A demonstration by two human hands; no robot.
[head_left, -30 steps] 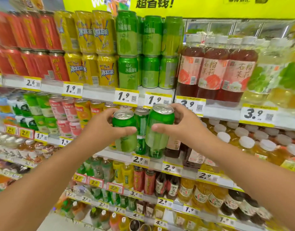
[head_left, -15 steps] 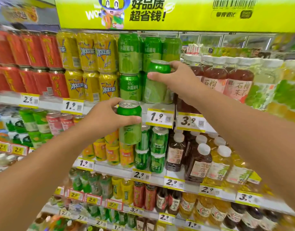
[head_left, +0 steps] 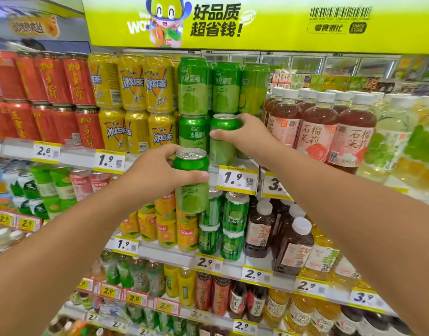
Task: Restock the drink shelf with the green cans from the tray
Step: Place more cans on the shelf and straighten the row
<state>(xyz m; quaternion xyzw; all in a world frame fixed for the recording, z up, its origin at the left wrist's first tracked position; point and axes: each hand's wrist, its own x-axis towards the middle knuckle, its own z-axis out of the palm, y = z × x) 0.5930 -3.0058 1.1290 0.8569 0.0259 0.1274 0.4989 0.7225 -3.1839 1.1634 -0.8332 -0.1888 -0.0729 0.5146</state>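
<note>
Two bare forearms, no sleeves

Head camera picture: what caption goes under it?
Right hand sets one green can on the shelf; left hand holds another.

Red cans [head_left: 46, 100] and yellow cans [head_left: 133, 103] flank tea bottles [head_left: 315, 132].

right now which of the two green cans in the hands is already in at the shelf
The can in the right hand: it sits among the stacked green cans on the top shelf. The left hand's can hangs lower, in front of the price tags.
</note>
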